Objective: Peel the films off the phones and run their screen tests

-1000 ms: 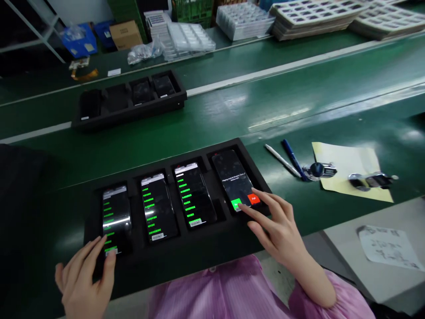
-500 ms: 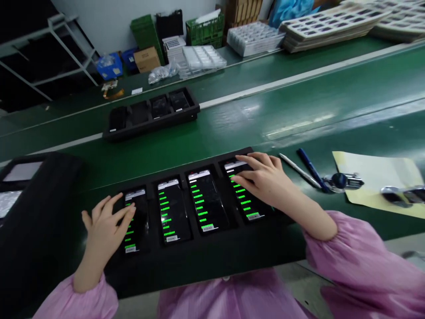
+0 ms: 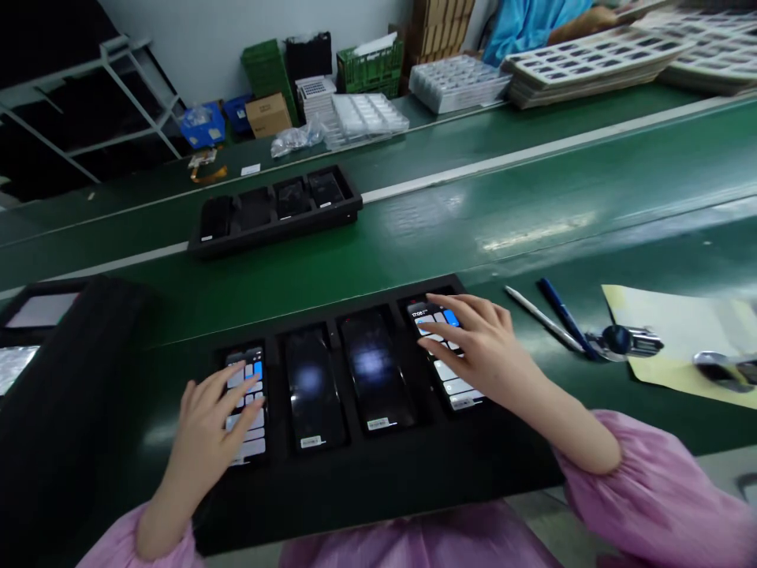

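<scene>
Several smartphones lie face up in the slots of a black tray [image 3: 348, 450] in front of me. My left hand [image 3: 204, 434] hovers over the leftmost smartphone [image 3: 253, 442], fingers spread, with fingertips at its lit screen; whether they touch I cannot tell. Over the rightmost smartphone [image 3: 455, 386] my right hand [image 3: 479, 339] is spread likewise, covering part of a screen of light tiles. Between them, the second smartphone [image 3: 312, 394] and the third smartphone [image 3: 377, 371] have dark screens with a faint bluish glow and a small label at the bottom. Neither hand holds anything.
Farther back stands another black tray [image 3: 277, 225] with phones. A dark case [image 3: 88, 371] is at left. At right lie a white pen [image 3: 544, 319], a blue pen [image 3: 564, 315] and yellowish paper [image 3: 656, 315]. Stacked trays [image 3: 591, 67] and a person's blue sleeve [image 3: 526, 31] are behind.
The phones' green text lists are gone: the outer two now show light tiles, the middle two a dim glow. My left hand moved slightly right and down. A person's arm appeared at the back.
</scene>
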`<state>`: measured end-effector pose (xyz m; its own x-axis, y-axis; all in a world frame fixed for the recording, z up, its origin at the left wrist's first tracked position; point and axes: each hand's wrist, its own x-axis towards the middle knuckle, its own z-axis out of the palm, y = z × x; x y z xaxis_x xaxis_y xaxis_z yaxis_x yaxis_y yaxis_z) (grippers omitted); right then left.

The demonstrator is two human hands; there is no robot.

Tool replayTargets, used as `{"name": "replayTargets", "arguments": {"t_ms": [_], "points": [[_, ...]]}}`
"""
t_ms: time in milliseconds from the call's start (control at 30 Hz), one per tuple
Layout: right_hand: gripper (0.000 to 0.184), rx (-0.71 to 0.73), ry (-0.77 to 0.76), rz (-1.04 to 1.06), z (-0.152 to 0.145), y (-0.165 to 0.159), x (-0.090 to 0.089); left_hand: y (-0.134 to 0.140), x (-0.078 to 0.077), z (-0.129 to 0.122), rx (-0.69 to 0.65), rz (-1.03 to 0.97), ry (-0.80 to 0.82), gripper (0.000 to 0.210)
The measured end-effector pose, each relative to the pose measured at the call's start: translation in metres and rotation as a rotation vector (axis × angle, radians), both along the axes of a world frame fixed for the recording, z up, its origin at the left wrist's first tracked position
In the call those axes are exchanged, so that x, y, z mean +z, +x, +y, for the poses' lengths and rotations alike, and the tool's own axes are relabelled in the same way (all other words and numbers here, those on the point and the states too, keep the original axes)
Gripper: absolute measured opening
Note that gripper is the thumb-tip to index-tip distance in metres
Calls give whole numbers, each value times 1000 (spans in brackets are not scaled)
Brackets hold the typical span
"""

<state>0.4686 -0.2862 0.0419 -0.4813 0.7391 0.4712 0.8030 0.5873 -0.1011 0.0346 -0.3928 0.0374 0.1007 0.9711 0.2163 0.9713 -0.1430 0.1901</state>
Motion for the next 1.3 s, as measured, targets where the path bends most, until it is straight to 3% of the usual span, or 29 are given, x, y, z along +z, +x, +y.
{"name": "replayTargets", "arguments": {"t_ms": [133, 300, 433, 567, 733, 867, 1000, 1133, 1300], "points": [[28, -47, 37, -29, 6, 17, -14, -31, -5, -8, 217, -80, 3, 56], [42, -15, 118, -43, 11, 13, -27, -23, -5, -6, 191, -60, 69, 46], [58, 24, 51, 22, 16, 16, -37, -19, -6, -5, 192, -9, 83, 38], [53, 13, 17, 103, 18, 16, -44, -18, -8, -6, 176, 7, 106, 36], [49, 20, 104, -44, 14, 3, -18, -17, -11, -6, 136, -16, 130, 36], [31, 137, 142, -100, 5, -39, 5, -21, -15, -6, 113, -21, 148, 36], [37, 243, 32, -129, 6, -75, 0, -23, -13, -6, 111, 10, 158, 37], [37, 240, 0, -136, 13, -81, -13, 2, -2, -1, 125, 64, 174, 34], [36, 254, 8, -140, 16, -76, -16, 54, 6, 19, -62, 90, 74, 35]]}}
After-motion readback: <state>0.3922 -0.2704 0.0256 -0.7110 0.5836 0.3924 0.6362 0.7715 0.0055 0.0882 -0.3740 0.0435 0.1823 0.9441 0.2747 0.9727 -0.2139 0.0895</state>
